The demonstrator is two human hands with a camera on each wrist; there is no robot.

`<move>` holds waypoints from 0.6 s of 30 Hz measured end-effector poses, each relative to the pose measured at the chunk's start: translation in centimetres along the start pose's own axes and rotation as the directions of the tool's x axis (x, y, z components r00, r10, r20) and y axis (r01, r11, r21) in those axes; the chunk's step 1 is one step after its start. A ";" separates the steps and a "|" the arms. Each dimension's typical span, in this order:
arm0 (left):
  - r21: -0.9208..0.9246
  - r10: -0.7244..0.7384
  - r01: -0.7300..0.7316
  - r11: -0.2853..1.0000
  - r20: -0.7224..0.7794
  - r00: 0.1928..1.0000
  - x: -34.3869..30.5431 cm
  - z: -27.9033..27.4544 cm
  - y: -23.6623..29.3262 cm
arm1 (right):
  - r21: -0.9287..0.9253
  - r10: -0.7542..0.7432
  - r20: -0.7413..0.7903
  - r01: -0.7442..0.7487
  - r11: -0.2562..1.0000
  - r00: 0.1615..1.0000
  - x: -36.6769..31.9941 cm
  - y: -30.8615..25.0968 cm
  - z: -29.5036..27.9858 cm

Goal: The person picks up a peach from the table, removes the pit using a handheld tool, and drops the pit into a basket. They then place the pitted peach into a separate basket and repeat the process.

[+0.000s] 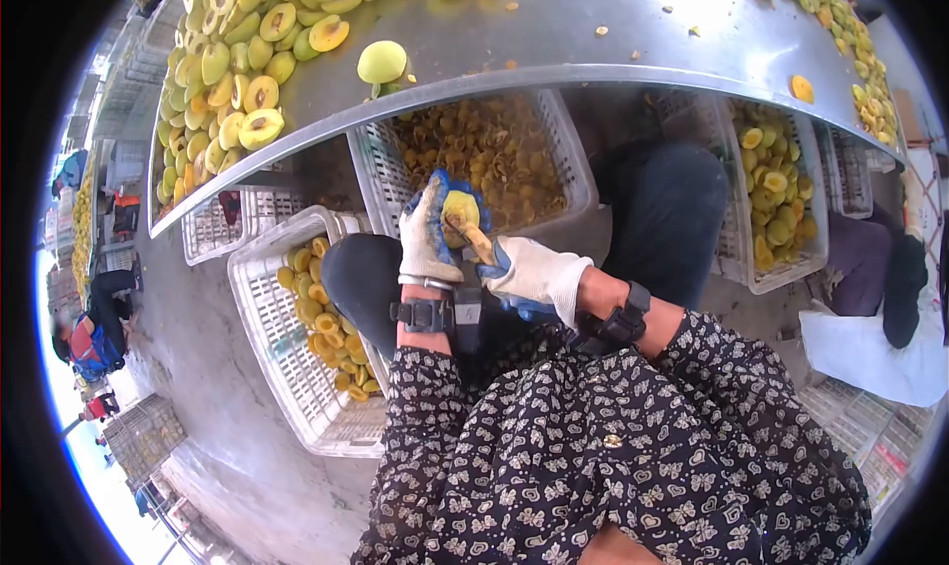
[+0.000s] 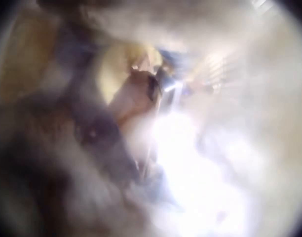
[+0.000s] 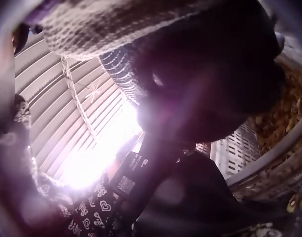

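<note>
A yellow-green stone fruit with a brownish hollow sits in my left hand, which wears a white glove with blue-coated fingers. The fingers curl round the fruit from behind. My right hand, gloved the same way, grips a short tool with a tan handle. The tool's far end meets the fruit's hollow and is hidden there. In the blurred left wrist view, the pale fruit appears beside the brownish tool. The right wrist view mostly shows the dark underside of the right hand.
A metal table bears heaped fruit halves and one green fruit near its edge. Below the hands, a white crate holds brown scraps. Other crates of fruit halves stand left and right. My knees flank the hands.
</note>
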State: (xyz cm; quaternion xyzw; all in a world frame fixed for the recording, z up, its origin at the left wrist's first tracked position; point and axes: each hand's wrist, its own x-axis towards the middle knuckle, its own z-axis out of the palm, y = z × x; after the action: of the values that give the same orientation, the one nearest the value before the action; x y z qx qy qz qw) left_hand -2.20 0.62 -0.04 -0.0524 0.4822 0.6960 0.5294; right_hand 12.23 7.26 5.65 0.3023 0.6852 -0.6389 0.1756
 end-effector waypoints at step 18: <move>-0.080 0.137 -0.166 0.983 -0.285 0.949 1.7 -2.9 -1.5 | -0.093 0.041 0.052 -0.036 0.995 0.998 2.7 -0.4 1.1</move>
State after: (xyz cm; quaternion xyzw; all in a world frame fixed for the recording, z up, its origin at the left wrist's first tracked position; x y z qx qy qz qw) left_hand -3.07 -0.36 -3.48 -0.1395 0.5180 0.7442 0.3979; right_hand 9.75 6.69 4.10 0.2896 0.7030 -0.6112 0.2201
